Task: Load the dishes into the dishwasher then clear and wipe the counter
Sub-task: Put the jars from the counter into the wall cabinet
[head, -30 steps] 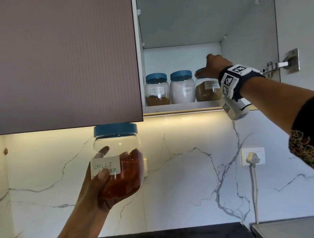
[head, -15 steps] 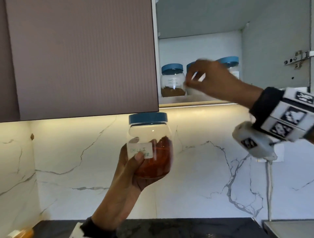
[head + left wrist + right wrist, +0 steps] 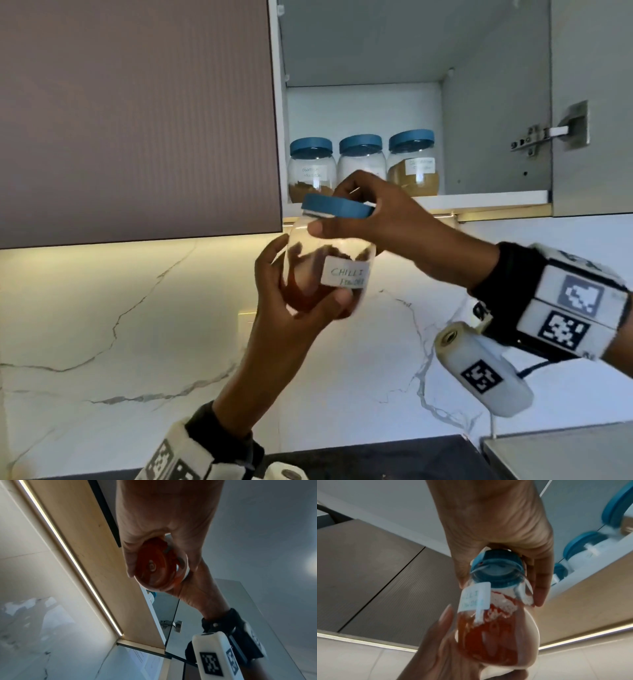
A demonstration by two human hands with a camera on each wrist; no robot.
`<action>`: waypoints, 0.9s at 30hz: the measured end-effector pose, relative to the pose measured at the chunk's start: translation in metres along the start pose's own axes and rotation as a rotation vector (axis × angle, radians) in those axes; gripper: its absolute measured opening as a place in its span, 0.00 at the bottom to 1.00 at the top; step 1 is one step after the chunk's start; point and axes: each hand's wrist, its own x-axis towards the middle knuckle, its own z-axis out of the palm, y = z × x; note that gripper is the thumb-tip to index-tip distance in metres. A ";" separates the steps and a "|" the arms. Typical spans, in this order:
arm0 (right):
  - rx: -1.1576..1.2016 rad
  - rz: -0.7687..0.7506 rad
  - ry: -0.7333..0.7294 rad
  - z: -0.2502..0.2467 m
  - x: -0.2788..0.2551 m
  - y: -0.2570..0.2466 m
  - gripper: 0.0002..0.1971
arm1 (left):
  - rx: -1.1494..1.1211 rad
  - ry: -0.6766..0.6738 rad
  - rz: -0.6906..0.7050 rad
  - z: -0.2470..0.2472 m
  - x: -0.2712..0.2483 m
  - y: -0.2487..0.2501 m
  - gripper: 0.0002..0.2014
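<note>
At centre frame in the head view I have the chilli powder jar (image 3: 329, 263) just below the open cupboard shelf (image 3: 479, 198), my left hand (image 3: 294, 308) curled round its belly and my right hand (image 3: 376, 219) gripping round its blue lid (image 3: 337, 209). It looks like light, smooth, rigid clear plastic, about half full. I judge it slippery at the belly, so I'd hold it by the shoulder under the lid.

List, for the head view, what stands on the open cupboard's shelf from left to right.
Blue-lidded clear jar of brown powder → blue-lidded clear jar of white powder, partly hidden by the right hand → blue-lidded clear jar of tan powder → bare white shelf.
</note>
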 end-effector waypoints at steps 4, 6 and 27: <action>0.006 0.013 0.080 -0.051 0.002 -0.002 0.26 | 0.102 -0.073 -0.015 -0.008 0.000 -0.012 0.39; 0.005 -0.003 0.154 -0.079 0.006 -0.001 0.23 | 0.107 -0.076 -0.062 -0.014 -0.004 -0.019 0.40; -0.082 0.153 0.410 -0.191 0.092 0.085 0.09 | -0.139 -0.108 -0.226 -0.039 -0.026 -0.043 0.07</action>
